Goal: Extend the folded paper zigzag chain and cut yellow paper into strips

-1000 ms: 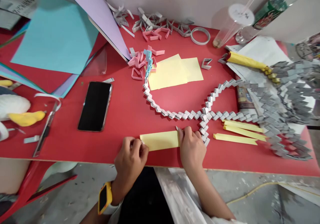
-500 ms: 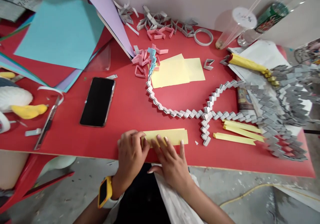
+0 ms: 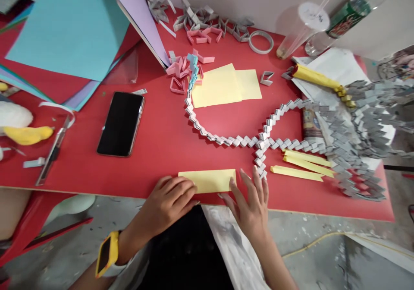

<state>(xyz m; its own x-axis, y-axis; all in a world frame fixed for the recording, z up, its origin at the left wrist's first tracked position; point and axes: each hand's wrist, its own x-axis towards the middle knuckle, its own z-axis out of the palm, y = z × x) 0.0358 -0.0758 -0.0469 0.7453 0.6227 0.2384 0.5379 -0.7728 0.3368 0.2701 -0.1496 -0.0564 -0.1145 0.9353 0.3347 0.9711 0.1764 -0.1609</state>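
A folded yellow paper strip (image 3: pixel 207 180) lies flat near the front edge of the red table (image 3: pixel 155 143). My left hand (image 3: pixel 164 206) rests with its fingers stretched out, the tips pressing the strip's lower left part. My right hand (image 3: pixel 250 206) is open with fingers spread; its index fingertip touches the strip's right end. A long chain of folded grey paper links (image 3: pixel 233 141) curves across the table just behind and passes close to my right fingers. Three more folded yellow strips (image 3: pixel 304 165) lie to the right.
A black phone (image 3: pixel 120 124) lies to the left, a box cutter (image 3: pixel 51 154) further left. Yellow sheets (image 3: pixel 226 87), pink folded links (image 3: pixel 181 72), a tape ring (image 3: pixel 260 42), a plastic cup (image 3: pixel 300 29), coloured paper sheets (image 3: pixel 67 31) and a woven grey paper piece (image 3: pixel 359 130) surround the work area.
My right hand slid from the strip's left-middle to its right end and spread open. My left hand flattened and drew back toward the table edge. The strip stays flat.
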